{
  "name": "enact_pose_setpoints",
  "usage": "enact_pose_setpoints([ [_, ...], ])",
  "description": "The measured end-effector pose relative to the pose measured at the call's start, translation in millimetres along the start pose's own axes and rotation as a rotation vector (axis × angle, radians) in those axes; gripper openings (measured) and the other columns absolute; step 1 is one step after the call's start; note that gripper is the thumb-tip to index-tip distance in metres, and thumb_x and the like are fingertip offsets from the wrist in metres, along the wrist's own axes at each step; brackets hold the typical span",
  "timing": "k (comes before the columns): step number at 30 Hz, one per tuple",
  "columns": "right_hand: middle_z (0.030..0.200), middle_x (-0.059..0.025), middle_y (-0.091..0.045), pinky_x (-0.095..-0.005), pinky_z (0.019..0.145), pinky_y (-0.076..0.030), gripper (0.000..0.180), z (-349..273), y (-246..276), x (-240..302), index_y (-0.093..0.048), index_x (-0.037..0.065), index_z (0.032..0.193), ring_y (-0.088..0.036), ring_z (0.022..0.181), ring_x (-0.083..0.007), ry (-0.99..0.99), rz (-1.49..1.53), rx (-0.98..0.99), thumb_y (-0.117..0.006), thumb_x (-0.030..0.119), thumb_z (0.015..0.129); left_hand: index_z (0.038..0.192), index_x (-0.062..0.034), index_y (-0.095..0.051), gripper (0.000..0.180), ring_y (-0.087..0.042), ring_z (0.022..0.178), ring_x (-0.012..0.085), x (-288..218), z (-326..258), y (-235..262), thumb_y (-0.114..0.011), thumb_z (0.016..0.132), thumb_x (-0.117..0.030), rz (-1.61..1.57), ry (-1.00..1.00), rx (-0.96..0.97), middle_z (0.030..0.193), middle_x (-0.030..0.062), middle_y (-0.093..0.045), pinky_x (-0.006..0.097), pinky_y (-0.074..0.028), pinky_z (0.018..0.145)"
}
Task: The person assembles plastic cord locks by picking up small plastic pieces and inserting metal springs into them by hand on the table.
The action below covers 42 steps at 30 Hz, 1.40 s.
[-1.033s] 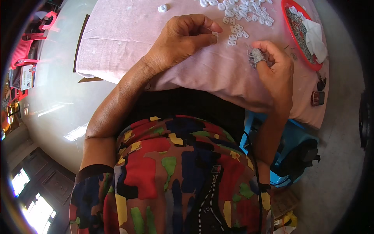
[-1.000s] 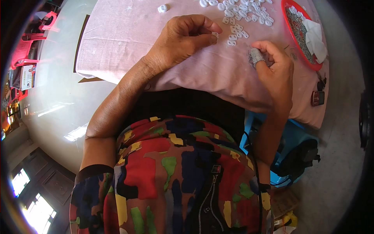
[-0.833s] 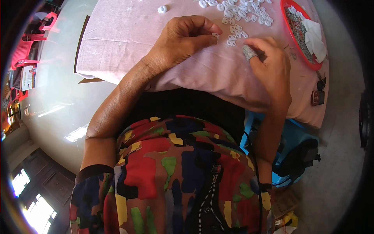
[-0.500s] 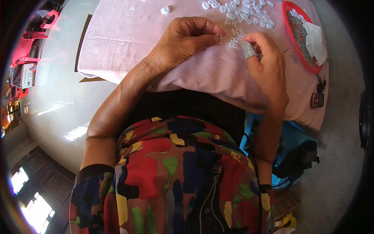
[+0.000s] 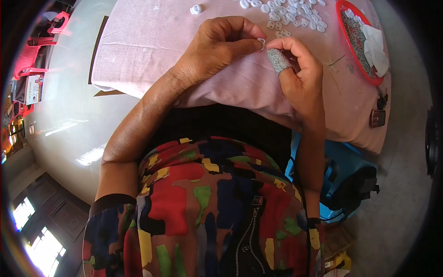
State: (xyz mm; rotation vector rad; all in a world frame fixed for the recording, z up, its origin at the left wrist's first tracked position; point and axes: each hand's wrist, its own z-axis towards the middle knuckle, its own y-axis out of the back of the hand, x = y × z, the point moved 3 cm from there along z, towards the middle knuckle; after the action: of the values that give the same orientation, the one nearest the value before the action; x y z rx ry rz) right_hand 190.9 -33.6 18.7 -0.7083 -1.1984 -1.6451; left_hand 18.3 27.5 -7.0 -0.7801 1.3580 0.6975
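White piece (image 5: 261,42) in head view: it sat over the table's near side, between the left hand's (image 5: 219,44) thumb and forefinger.
Close beside it hung the right hand (image 5: 301,69), its thumb in a grey wrap (image 5: 278,62); whether its fingertips gripped anything could not be told. One piece was in hand; many loose white pieces (image 5: 295,11) lay beyond, so much seemed left. Bare pink cloth (image 5: 138,51) gave room leftward; a red basket (image 5: 342,30) bounded the right, the cloth's edge the near side.

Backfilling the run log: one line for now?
left hand: pinching small white plastic piece; right hand: close beside it, hold unclear; loose white pieces: on pink cloth
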Motion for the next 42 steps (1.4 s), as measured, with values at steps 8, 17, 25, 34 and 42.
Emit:
enact_pose_setpoints([
  [8,0.09,0.0001,-0.066,-0.0189,0.066,-0.046,0.019,-1.5,-2.4,-5.6,-0.065,0.001,0.102,-0.057,0.077,-0.0033,-0.035,0.071,-0.078,-0.062,-0.007,0.085,0.105,0.0001,-0.07,0.014,-0.064,0.093,0.0089,3.6,1.8,-1.1,-0.067,0.092,-0.005,0.0,-0.094,-0.004,0.097,0.0034,-0.07,0.023,-0.052,0.086],
  [17,0.087,0.0012,-0.065,-0.0186,0.063,-0.044,0.017,-1.4,-4.3,-6.0,-0.065,0.002,0.099,-0.054,0.073,-0.003,-0.029,0.082,-0.072,-0.064,-0.006,0.084,0.11,-0.0003,-0.069,0.017,-0.063,0.101,0.0105,2.0,-0.1,-1.3,-0.063,0.095,-0.003,0.035,-0.062,0.031,0.102,0.0037,-0.069,0.025,-0.049,0.095],
  [25,0.084,0.0012,-0.065,-0.0194,0.063,-0.045,0.016,-0.9,-5.4,-5.8,-0.066,0.002,0.099,-0.054,0.072,-0.0038,-0.032,0.052,-0.077,-0.065,-0.005,0.084,0.108,0.0008,-0.07,0.016,-0.064,0.098,0.0101,6.2,0.5,0.0,-0.064,0.094,-0.003,0.021,-0.067,0.024,0.101,0.0041,-0.07,0.025,-0.05,0.093],
  [34,0.083,-0.0038,-0.066,-0.0241,0.066,-0.05,0.017,2.1,-9.4,-8.6,-0.065,0.001,0.097,-0.06,0.072,-0.0086,-0.014,0.027,-0.079,-0.065,-0.007,0.082,0.106,0.0003,-0.071,0.015,-0.065,0.092,0.0087,3.9,-2.1,-1.1,-0.066,0.092,-0.001,0.069,-0.061,-0.019,0.096,0.0038,-0.071,0.023,-0.052,0.087],
  [42,0.086,-0.0041,-0.068,-0.0242,0.067,-0.051,0.019,4.8,-11.0,-12.8,-0.064,0.0,0.099,-0.062,0.075,-0.0092,0.03,0.061,-0.09,-0.062,-0.008,0.082,0.106,0.0001,-0.071,0.015,-0.064,0.093,0.0081,2.6,-2.8,0.0,-0.067,0.092,-0.003,0.031,-0.025,-0.034,0.096,0.0031,-0.071,0.022,-0.052,0.088],
])
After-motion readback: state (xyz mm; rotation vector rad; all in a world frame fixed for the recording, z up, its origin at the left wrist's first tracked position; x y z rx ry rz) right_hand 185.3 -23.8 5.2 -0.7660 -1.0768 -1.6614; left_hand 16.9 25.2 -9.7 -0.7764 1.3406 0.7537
